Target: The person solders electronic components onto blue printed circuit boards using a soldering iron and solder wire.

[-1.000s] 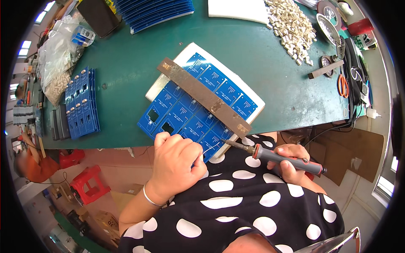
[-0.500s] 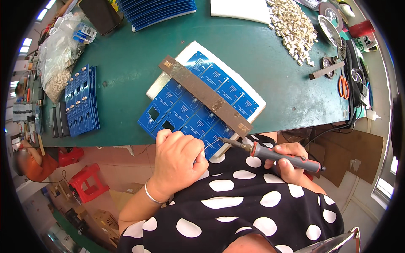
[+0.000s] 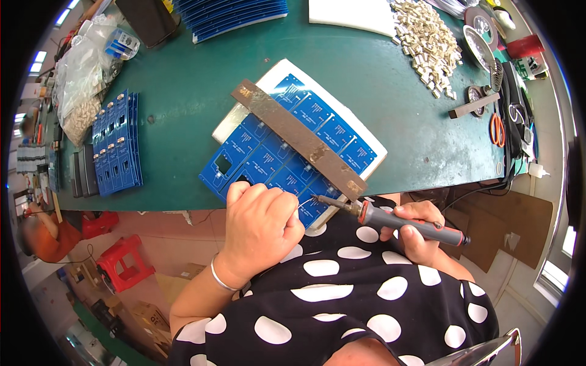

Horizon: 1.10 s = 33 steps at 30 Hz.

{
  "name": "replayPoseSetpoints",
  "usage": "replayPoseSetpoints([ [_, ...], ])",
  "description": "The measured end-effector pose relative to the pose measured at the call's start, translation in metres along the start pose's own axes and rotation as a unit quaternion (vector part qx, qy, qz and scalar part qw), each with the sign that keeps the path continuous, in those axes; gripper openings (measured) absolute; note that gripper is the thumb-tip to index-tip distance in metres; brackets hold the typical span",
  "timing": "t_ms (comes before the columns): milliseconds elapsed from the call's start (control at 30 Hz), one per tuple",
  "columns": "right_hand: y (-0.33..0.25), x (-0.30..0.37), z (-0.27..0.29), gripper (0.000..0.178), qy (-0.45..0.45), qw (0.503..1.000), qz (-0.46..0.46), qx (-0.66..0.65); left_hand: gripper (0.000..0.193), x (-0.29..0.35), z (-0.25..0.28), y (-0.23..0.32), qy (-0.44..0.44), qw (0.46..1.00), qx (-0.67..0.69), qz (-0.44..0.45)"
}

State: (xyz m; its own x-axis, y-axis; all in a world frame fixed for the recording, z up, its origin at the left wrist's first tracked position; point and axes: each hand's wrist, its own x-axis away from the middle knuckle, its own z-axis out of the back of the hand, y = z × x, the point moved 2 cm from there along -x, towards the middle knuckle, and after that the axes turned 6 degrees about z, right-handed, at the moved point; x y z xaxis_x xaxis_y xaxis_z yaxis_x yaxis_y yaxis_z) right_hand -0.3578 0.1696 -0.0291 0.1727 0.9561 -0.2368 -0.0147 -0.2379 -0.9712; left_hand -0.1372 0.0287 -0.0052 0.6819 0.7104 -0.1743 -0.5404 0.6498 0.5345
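My right hand (image 3: 418, 230) grips a grey and red soldering iron (image 3: 400, 224), its tip touching or just over the near edge of a blue circuit board panel (image 3: 262, 160). Closed in a fist beside that edge, my left hand (image 3: 259, 229) pinches a thin solder wire (image 3: 306, 202), whose end reaches toward the iron's tip. The fist hides part of the panel's near side. Across the panel lies a brown metal bar (image 3: 299, 140), and a white foam pad (image 3: 273, 76) sits underneath. Whether the tip meets a pad is too small to tell.
Blue boards (image 3: 116, 145) stand at the left near a bag of small parts (image 3: 82, 110). More boards (image 3: 229, 18) are stacked at the back. Loose metal parts (image 3: 425, 46), a spring-like iron holder (image 3: 495, 76) and orange-handled scissors (image 3: 497, 130) lie at the right.
The iron's tip has shifted slightly left and up. My left fist has moved a little to the right, and the solder wire now shows between it and the tip.
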Motion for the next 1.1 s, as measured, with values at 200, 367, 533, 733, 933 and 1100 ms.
replayPoseSetpoints([
  [200,-0.013,-0.008,0.01,0.021,-0.033,0.997,-0.019,0.063,0.016,0.001,0.001,0.0,0.007,1.0,-0.018,-0.025],
  [367,-0.019,-0.004,0.017,0.021,-0.05,0.995,-0.043,0.07,0.017,0.008,0.006,0.0,0.022,0.999,-0.014,-0.042],
  [533,-0.021,0.006,0.016,0.025,0.01,1.0,-0.009,0.016,0.02,0.013,0.0,0.002,0.013,0.999,0.011,-0.048],
  [733,-0.019,0.009,0.012,0.025,-0.038,0.997,-0.032,0.056,0.022,0.013,-0.003,0.003,0.012,0.998,0.004,-0.056],
  [933,-0.016,0.006,0.01,0.023,-0.041,0.998,-0.044,0.014,0.023,0.012,-0.003,0.004,0.014,0.999,0.003,-0.051],
  [1100,-0.017,0.0,0.008,0.023,-0.064,0.996,-0.027,0.062,0.024,0.01,-0.004,0.003,0.011,0.999,-0.011,-0.046],
])
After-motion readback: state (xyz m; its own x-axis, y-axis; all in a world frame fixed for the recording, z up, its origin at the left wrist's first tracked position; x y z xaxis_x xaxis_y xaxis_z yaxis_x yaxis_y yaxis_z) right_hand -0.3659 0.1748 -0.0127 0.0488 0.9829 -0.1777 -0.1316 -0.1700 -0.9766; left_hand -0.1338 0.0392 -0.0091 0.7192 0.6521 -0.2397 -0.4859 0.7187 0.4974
